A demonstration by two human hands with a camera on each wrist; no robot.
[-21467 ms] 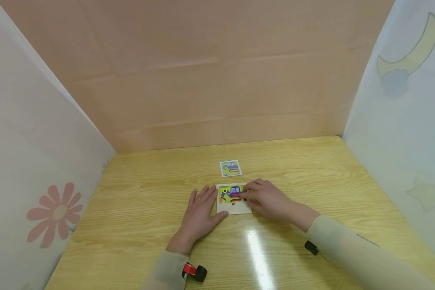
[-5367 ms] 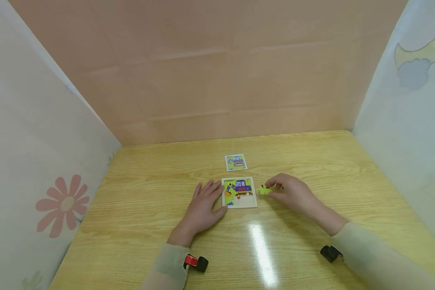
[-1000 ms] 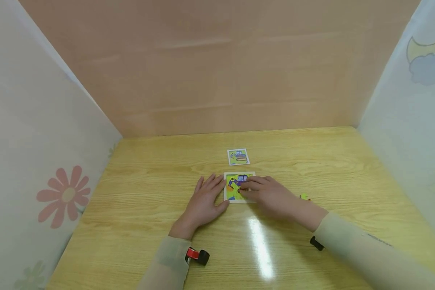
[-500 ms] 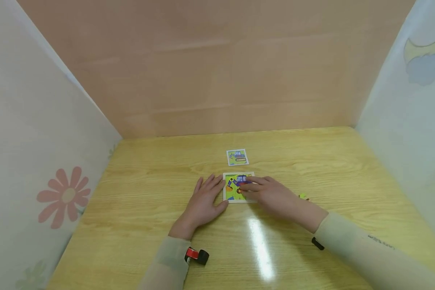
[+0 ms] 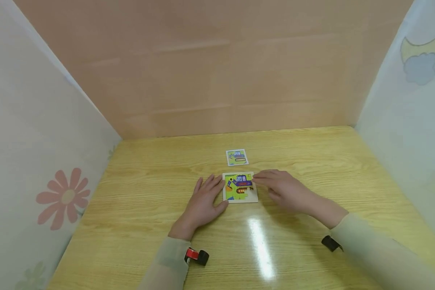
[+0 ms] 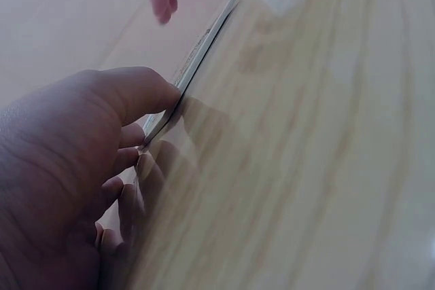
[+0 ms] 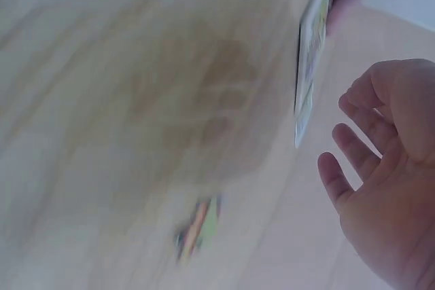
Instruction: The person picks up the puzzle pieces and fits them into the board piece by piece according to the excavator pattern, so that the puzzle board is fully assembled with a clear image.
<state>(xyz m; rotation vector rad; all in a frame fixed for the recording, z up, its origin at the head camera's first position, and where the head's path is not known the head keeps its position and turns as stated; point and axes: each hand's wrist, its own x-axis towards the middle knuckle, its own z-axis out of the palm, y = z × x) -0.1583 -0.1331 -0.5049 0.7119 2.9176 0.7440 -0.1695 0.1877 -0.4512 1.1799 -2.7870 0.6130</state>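
Note:
A square wooden jigsaw puzzle board [image 5: 255, 199] lies on the table, showing a purple excavator on green. Its lower right part is bare wood. My left hand [image 5: 201, 202] rests at the board's left side, fingers fairly straight, the thumb touching the edge near the lower left corner. My right hand [image 5: 289, 191] hovers at the board's right edge with relaxed fingers, and nothing shows in it in the right wrist view. A loose puzzle piece [image 7: 198, 230], green with dark and orange parts, lies blurred on the table below that hand; the head view hides it.
A small square picture card [image 5: 237, 157] with a similar excavator lies just behind the board. Pale printed cloth walls [image 5: 67, 193] stand left and right, and a peach cloth [image 5: 203, 80] closes the back.
My right hand pressed on the board's lower middle before; now it has lifted off and moved right, uncovering an orange-and-green section. The left hand stays put. The loose piece is now covered in the head view.

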